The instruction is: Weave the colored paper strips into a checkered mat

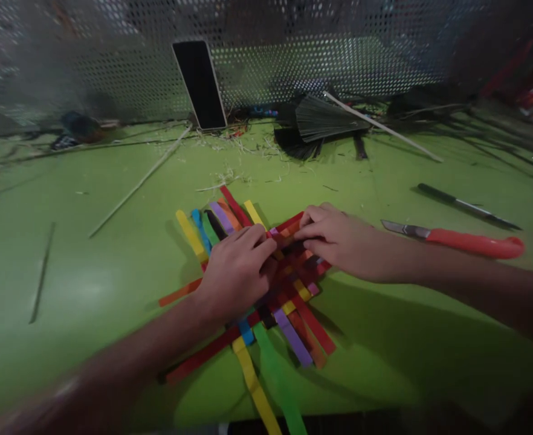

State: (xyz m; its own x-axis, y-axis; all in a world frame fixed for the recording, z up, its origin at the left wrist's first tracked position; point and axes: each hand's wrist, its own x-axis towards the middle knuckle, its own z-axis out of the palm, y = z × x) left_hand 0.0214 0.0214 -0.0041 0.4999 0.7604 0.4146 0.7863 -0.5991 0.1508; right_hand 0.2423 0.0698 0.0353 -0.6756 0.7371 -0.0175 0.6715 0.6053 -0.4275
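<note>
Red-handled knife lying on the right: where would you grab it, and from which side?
Take the knife by the middle of its red handle, coming down from above. It lies flat on the green table, bare blade pointing left toward the right hand, so the handle's end is the safe side; fingers close across its narrow width.

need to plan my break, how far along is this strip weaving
Done: several coloured strips already cross over and under in a woven patch in the middle. In hand: the left hand presses the patch down while the right hand touches a red strip at its far edge. Left: long loose ends stick out around it, unwoven.
</note>
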